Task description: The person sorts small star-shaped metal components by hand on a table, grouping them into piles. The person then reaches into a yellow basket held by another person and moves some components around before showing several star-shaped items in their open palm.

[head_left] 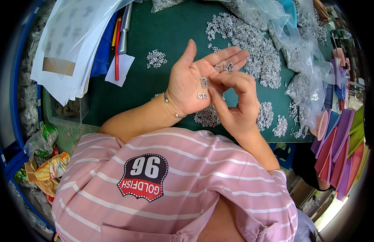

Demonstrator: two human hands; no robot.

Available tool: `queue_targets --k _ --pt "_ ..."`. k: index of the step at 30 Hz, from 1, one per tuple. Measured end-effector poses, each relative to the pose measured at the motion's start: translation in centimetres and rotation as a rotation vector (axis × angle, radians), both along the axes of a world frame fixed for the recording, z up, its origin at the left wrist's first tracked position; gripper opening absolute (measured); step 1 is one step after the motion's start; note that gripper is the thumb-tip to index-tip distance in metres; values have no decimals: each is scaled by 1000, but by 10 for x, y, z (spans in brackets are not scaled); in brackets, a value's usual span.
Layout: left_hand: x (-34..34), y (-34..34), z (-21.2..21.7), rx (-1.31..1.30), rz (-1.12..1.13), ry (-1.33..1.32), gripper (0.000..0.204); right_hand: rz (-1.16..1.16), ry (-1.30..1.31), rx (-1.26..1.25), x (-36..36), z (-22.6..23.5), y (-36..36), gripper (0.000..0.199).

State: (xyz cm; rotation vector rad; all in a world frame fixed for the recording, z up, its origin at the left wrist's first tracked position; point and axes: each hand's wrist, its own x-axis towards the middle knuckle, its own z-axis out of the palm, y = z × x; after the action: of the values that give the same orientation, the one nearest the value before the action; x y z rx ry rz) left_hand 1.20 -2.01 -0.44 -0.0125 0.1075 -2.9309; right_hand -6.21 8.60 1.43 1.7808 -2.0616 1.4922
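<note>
My left hand (193,78) is held palm up over the green table, its fingers stretched out flat. Several small silver metal pieces with curled, looped outlines rest on it: one piece (202,95) lies low on the palm, another piece (205,82) near its middle, and a few more pieces (228,66) across the fingers. My right hand (239,101) bends over this palm, thumb and forefinger drawn together in a pinch beside the middle piece. What sits between those fingertips is too small to make out. Below my hands is a small heap of silver pieces (207,117).
A large spread of silver pieces (251,48) covers the table's far right, beside clear plastic bags (300,52). Smaller piles (156,59) lie around. Papers (66,48), a red pencil (117,60) and a metal-handled tool (124,32) are at left. Another person's hand (322,10) shows far right.
</note>
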Motion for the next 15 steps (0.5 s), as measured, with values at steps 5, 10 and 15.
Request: queue_targets --k 5,10,15 --pt "0 1 0 5 -26 -13 84 -5 35 50 -1 -1 0 36" --pt "-1 1 -2 -3 -27 5 85 -29 61 48 -2 0 1 34" --pt "0 0 -1 6 -22 -7 85 -10 46 36 -2 0 1 37"
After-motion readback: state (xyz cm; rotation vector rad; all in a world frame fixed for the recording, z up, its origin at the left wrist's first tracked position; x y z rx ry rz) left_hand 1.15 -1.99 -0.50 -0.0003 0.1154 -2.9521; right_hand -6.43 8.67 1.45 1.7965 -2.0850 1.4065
